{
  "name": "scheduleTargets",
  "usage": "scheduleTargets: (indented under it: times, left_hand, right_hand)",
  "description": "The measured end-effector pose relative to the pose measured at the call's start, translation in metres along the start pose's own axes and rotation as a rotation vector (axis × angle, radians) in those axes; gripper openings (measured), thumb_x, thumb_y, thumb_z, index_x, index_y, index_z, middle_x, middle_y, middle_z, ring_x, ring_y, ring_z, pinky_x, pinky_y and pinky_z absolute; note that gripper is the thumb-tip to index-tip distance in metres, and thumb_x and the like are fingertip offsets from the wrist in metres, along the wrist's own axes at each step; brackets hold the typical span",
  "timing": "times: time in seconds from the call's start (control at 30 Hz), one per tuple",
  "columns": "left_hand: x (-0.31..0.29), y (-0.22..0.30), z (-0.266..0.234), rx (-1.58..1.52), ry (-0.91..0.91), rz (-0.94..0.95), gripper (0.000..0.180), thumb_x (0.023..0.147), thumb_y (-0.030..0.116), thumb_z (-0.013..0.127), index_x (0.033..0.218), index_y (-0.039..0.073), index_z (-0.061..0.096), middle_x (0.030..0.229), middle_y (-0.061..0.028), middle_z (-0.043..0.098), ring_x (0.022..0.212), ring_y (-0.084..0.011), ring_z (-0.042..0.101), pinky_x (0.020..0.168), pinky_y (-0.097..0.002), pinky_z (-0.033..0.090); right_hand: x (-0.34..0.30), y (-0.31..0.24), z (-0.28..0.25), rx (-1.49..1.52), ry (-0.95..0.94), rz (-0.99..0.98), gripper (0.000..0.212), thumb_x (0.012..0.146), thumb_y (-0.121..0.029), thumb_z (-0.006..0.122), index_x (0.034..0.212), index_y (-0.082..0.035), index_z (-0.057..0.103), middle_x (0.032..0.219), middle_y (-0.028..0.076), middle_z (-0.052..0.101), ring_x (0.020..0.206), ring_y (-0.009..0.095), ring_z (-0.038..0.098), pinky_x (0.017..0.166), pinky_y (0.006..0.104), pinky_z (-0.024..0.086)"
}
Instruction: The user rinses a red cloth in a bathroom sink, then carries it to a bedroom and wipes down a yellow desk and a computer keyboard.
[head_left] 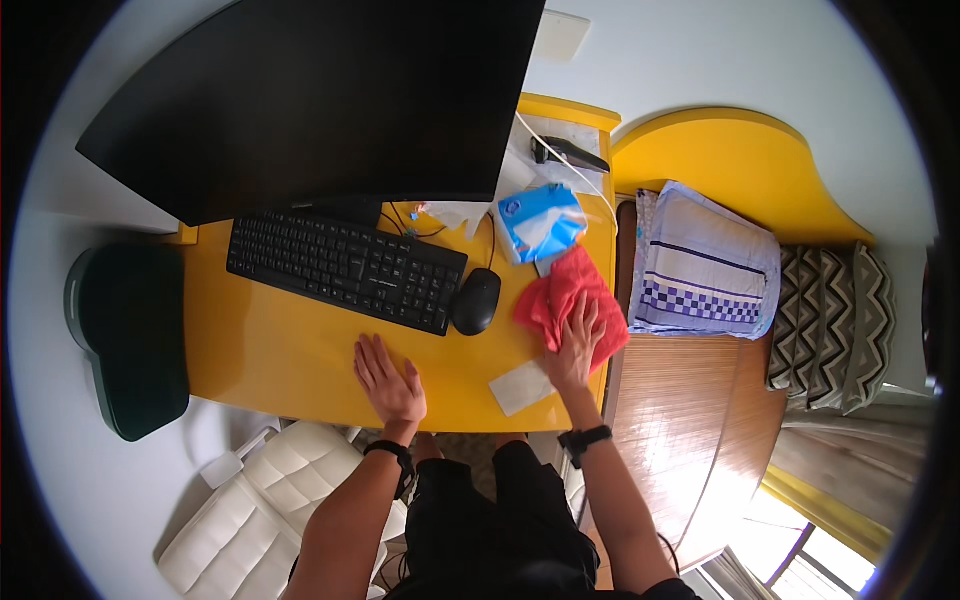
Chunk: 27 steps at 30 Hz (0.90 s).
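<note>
My right hand [577, 345] lies flat with spread fingers on a red cloth [560, 290] at the right end of the yellow desk [270, 350]. My left hand [388, 380] rests palm down on the bare desk surface near the front edge, fingers together, holding nothing. A small white sheet [520, 387] lies between the two hands, just under the right wrist. Behind the hands sit a black keyboard [345, 268] and a black mouse [477, 301].
A large dark monitor [320, 100] stands at the back. A blue-and-white tissue pack [541, 222] lies behind the cloth, with cables nearby. A folded checked blanket [705, 265] rests on a bed at the right. A white chair [270, 500] is below.
</note>
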<state>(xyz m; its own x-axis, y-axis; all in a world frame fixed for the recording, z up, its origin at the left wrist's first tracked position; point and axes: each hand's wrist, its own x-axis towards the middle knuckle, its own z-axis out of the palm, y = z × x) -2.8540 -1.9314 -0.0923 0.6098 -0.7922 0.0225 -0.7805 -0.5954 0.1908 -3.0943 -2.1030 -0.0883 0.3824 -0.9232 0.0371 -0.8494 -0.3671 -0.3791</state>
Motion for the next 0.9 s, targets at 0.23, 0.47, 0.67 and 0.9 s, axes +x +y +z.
scheduleTargets:
  times: [0.23, 0.47, 0.67, 0.9]
  left_hand:
    - [-0.001, -0.004, 0.006, -0.011, -0.011, -0.013, 0.066, 0.099, 0.046, 0.030, 0.149, 0.005, 0.023, 0.156, -0.0190, 0.020, 0.142, -0.0385, 0.020, 0.115, -0.0525, 0.017]
    - [-0.005, -0.002, 0.006, -0.001, -0.004, 0.020, 0.066, 0.099, 0.047, 0.031, 0.149, 0.005, 0.024, 0.155, -0.0201, 0.021, 0.142, -0.0380, 0.021, 0.114, -0.0541, 0.019]
    - [-0.006, 0.004, 0.010, -0.045, 0.029, 0.032, 0.066, 0.096, 0.039, 0.039, 0.146, -0.001, 0.027, 0.153, -0.0242, 0.023, 0.141, -0.0398, 0.021, 0.113, -0.0529, 0.019]
    - [-0.004, -0.003, 0.017, 0.000, 0.104, 0.048, 0.065, 0.097, 0.039, 0.038, 0.147, 0.000, 0.025, 0.153, -0.0231, 0.023, 0.141, -0.0388, 0.022, 0.113, -0.0508, 0.020]
  right_hand:
    - [0.051, 0.007, 0.012, -0.023, 0.073, -0.045, 0.054, 0.072, -0.016, 0.067, 0.124, -0.006, 0.061, 0.155, 0.019, 0.026, 0.144, 0.044, 0.017, 0.110, 0.0662, 0.012]
    - [0.004, -0.002, -0.005, 0.060, 0.066, -0.095, 0.045, 0.089, -0.031, 0.049, 0.130, -0.013, 0.058, 0.156, 0.015, 0.027, 0.145, 0.041, 0.019, 0.113, 0.0629, 0.008]
    - [-0.087, -0.041, -0.002, 0.082, 0.043, -0.008, 0.055, 0.079, -0.025, 0.061, 0.133, -0.014, 0.057, 0.157, 0.013, 0.025, 0.145, 0.040, 0.017, 0.114, 0.0621, 0.009]
    - [-0.121, -0.066, 0.001, 0.070, 0.024, 0.087, 0.058, 0.071, -0.018, 0.070, 0.127, -0.011, 0.059, 0.157, 0.015, 0.021, 0.147, 0.036, 0.013, 0.114, 0.0615, 0.010]
